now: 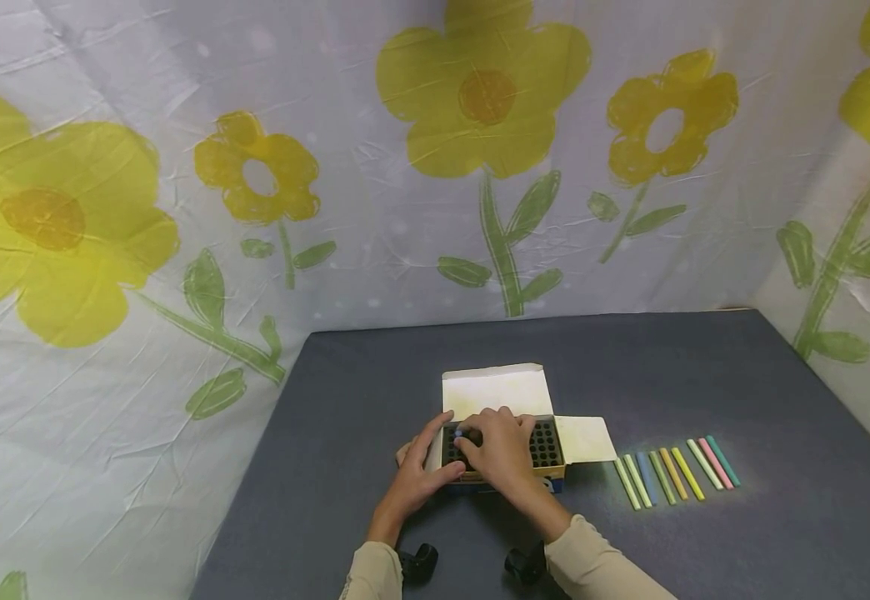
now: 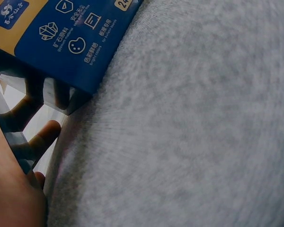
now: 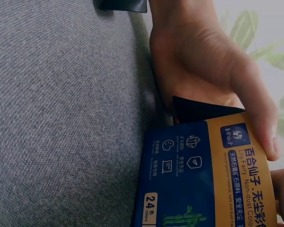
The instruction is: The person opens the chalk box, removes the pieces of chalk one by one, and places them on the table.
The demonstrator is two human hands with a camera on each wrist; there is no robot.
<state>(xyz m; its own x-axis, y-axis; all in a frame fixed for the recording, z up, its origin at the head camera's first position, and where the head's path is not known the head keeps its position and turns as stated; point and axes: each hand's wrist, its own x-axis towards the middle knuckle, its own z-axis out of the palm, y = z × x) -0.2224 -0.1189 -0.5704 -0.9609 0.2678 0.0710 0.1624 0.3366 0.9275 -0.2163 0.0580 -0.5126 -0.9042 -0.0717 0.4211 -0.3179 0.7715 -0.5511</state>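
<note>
A blue and yellow chalk box (image 1: 552, 482) stands with its lid raised, showing a dark insert (image 1: 547, 443) full of round holes. My left hand (image 1: 416, 479) holds the box's left end, thumb along the front rim. In the right wrist view that left thumb (image 3: 256, 104) lies on the box's yellow band, and the left wrist view shows fingers (image 2: 46, 138) by the end flap. Over the left part of the insert, my right hand (image 1: 502, 450) pinches a blue chalk stick (image 1: 458, 434). Its lower end is hidden, so I cannot tell how deep it sits.
To the right of the box several chalk sticks lie in a row, among them a yellow stick (image 1: 687, 474) and a teal stick (image 1: 723, 461). An open side flap (image 1: 585, 439) reaches towards them. The lid (image 1: 497, 390) leans back. Behind the dark table (image 1: 375, 375) hangs a flowered cloth (image 1: 375, 275).
</note>
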